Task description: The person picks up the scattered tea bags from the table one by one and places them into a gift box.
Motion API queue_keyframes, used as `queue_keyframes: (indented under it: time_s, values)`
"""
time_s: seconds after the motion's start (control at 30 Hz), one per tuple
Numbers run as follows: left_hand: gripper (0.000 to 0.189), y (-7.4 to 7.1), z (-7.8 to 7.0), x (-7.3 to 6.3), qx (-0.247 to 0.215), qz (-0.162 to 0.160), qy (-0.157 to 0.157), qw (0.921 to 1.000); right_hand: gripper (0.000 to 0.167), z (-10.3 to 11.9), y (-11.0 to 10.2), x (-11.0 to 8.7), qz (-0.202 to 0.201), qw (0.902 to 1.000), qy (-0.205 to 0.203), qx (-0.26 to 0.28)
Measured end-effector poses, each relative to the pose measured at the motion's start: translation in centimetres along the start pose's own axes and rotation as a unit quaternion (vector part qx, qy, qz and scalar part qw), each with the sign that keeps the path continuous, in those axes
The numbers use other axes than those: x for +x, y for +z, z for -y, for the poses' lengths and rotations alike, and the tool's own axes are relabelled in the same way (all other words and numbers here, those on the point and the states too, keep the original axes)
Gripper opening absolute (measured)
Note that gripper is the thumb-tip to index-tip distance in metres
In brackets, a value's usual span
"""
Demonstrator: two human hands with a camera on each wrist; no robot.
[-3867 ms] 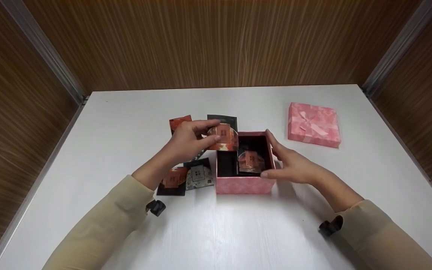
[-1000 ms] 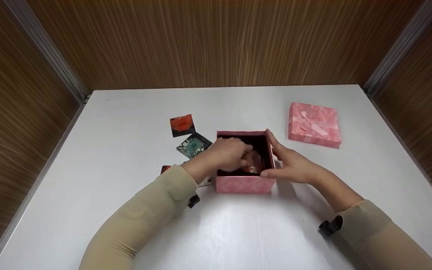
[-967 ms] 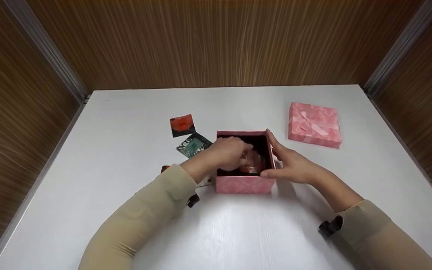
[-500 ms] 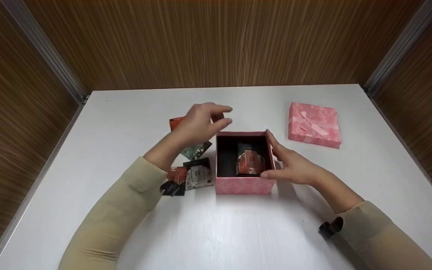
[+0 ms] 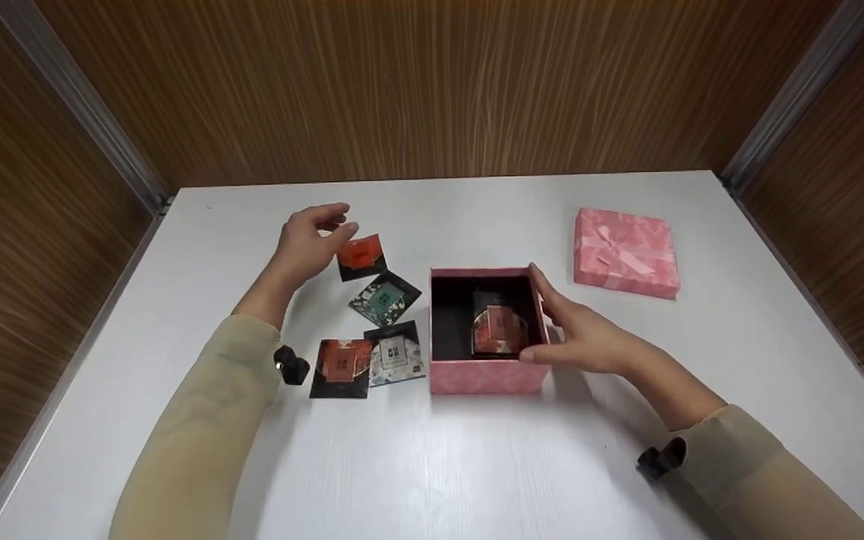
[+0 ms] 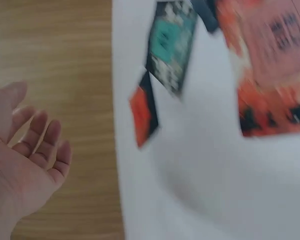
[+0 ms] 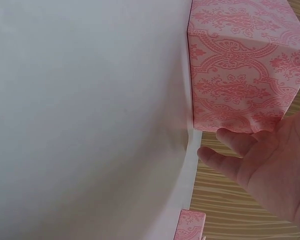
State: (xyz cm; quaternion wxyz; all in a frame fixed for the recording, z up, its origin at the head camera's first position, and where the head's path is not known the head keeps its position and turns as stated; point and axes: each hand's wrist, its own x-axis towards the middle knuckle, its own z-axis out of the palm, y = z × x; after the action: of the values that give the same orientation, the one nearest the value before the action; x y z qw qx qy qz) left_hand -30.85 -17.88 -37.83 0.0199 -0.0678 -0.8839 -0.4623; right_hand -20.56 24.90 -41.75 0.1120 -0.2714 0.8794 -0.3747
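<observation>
In the head view my left hand (image 5: 308,244) hovers beside an orange-and-black packet (image 5: 361,256), holding nothing; its fingers are loosely bent. The left wrist view shows the same hand with relaxed fingers (image 6: 42,142). My right hand (image 5: 589,334) holds the open pink gift box (image 5: 486,377) at its right side, thumb at the front corner and index finger at the back one. Inside, against the right, an orange-and-black packet (image 5: 501,330) lies on top; anything beneath it is hidden. More printed packets lie left of the box: green (image 5: 385,298), grey (image 5: 396,352) and red-orange (image 5: 340,367).
The pink box lid (image 5: 625,251) with its ribbon bow lies at the back right of the white table (image 5: 432,465). Brown wood-grain panels (image 5: 432,90) enclose the table behind and at both sides.
My left hand brought an orange packet into the box, came out without it, and has moved left towards the loose packets. My right hand has stayed on the box.
</observation>
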Motion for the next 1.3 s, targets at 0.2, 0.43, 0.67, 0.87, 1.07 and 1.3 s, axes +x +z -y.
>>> queue_keyframes:
  time_s: [0.2, 0.43, 0.67, 0.87, 1.07, 1.3]
  values:
    - [0.056, 0.8, 3.5, 0.6, -0.001, -0.017, -0.027, 0.9995, 0.125, 0.1, 0.0, -0.4, 0.001, 0.9999, 0.014, 0.004]
    - [0.065, 2.0, 4.8, 0.7, -0.003, 0.023, -0.044, 0.9988, 0.123, 0.1, -0.1, -0.5, 0.000, 1.0000, 0.004, -0.002]
    - [0.075, 2.8, 5.3, 1.1, 0.014, 0.067, -0.050, 0.9964, 0.123, 0.3, -0.1, -0.6, 0.001, 1.0000, 0.007, 0.001]
    - [0.078, 3.1, 5.9, 1.5, 0.040, 0.084, -0.043, 0.9947, 0.123, 0.4, -0.1, -0.4, -0.003, 1.0000, 0.004, -0.002]
    - [0.078, 3.1, 6.3, 1.5, 0.066, 0.081, -0.036, 0.9939, 0.125, 0.6, -0.1, -0.2, 0.001, 1.0000, 0.008, 0.000]
    - [0.079, 3.3, 6.3, 1.2, 0.101, 0.084, -0.044, 0.9904, 0.126, 0.7, 0.0, -0.1, 0.005, 0.9999, 0.012, -0.002]
